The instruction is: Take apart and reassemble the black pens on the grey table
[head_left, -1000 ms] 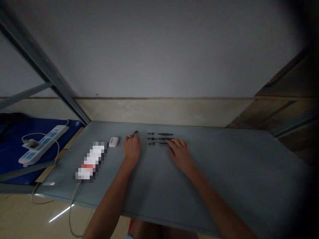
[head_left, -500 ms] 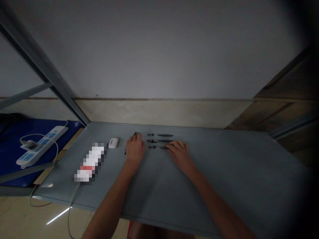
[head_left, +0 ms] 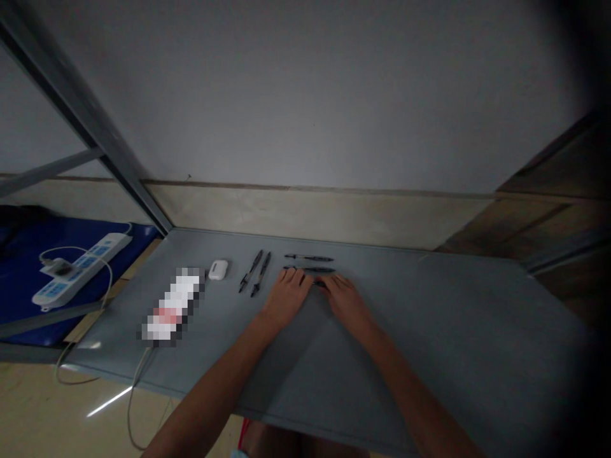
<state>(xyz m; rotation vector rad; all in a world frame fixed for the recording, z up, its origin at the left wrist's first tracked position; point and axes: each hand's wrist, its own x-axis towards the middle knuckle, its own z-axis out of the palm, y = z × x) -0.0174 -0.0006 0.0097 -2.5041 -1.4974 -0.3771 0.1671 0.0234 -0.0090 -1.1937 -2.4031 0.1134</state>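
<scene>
My left hand (head_left: 287, 298) and my right hand (head_left: 347, 300) have their fingers closed on the two ends of the nearest black pen (head_left: 318, 283), which shows only as a short dark piece between them. Just beyond my fingertips lies a second pen (head_left: 317, 270), and behind that a third pen (head_left: 310, 257), both running sideways. To the left of my left hand, two slanted pens rest side by side: an outer pen (head_left: 251, 270) and an inner pen (head_left: 261, 275).
A white earbud case (head_left: 218, 270) and a blurred-out phone (head_left: 174, 306) on a cable lie left on the grey table (head_left: 429, 356). A white power strip (head_left: 83, 269) rests on a blue surface (head_left: 28, 254) further left. The wall (head_left: 310, 219) stands behind the table.
My left hand has left the slanted pens, uncovering them, and moved right to the left end of the nearest sideways pen. My right hand stays near that pen's right end.
</scene>
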